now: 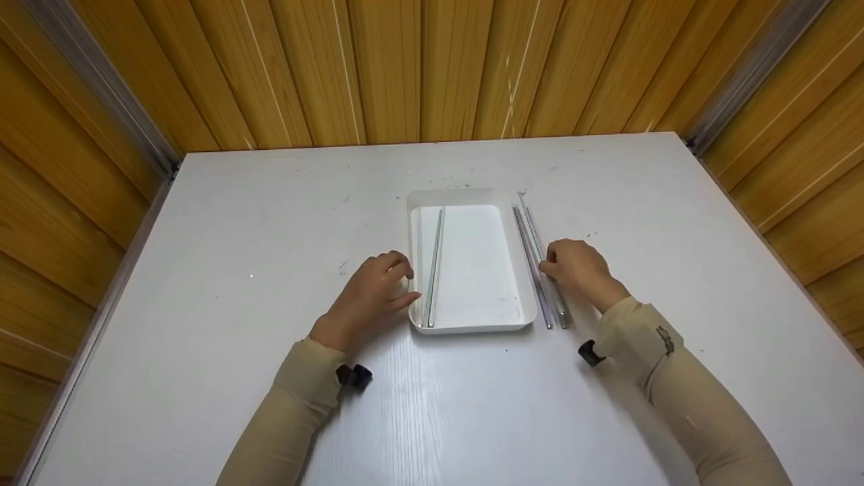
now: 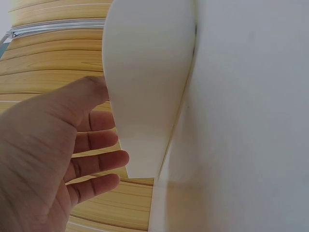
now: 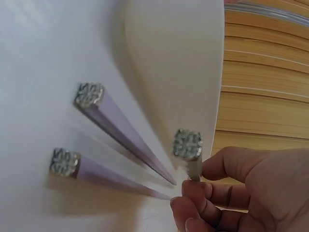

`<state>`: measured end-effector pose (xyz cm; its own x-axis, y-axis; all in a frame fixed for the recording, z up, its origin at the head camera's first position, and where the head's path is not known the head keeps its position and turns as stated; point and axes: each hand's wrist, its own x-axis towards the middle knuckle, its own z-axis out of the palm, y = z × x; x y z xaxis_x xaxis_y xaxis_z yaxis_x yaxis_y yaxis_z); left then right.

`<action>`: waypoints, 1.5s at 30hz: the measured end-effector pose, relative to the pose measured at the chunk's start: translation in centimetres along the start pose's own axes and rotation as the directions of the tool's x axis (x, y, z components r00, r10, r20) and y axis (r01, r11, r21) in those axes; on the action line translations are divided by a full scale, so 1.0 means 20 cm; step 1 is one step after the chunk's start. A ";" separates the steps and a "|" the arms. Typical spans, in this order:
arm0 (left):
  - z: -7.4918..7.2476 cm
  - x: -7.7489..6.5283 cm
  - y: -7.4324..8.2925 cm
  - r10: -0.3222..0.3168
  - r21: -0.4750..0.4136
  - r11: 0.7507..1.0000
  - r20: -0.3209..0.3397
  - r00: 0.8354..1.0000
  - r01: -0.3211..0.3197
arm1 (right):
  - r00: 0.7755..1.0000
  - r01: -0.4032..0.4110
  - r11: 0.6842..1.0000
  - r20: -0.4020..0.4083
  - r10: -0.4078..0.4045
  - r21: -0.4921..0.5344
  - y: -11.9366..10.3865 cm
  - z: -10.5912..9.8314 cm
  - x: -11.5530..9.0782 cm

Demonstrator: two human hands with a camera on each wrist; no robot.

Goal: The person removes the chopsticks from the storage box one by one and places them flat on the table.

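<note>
A white rectangular tray sits mid-table, with a pale greenish chopstick lying lengthwise along its left side. My left hand is at the tray's left rim, fingers loosely bent and thumb apart from them; in the left wrist view the fingertips meet the rim. Right of the tray, my right hand pinches a chopstick with a patterned silver square end between thumb and fingers. Beside it, two purple chopsticks with similar ends lie on the table, their thin tips pointing away.
The white tabletop carries small dark marks and scuffs. Wood-look panels enclose its back and sides. A black wrist device sticks out beneath the right sleeve, and another beside the left sleeve.
</note>
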<state>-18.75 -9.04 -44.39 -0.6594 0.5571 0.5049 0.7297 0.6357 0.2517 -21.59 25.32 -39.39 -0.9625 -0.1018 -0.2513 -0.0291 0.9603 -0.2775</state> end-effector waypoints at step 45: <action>-0.02 -0.02 0.03 -0.008 -0.007 1.000 0.008 1.000 0.008 | 0.999 -0.034 0.999 0.033 0.034 -0.025 0.17 0.04 0.00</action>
<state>-18.09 -9.12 -44.05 -0.6668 0.5562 0.4961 0.7256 0.6365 0.2616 -21.42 28.28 -41.11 -0.9535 -0.0773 -0.2914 -0.0035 0.9693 -0.2458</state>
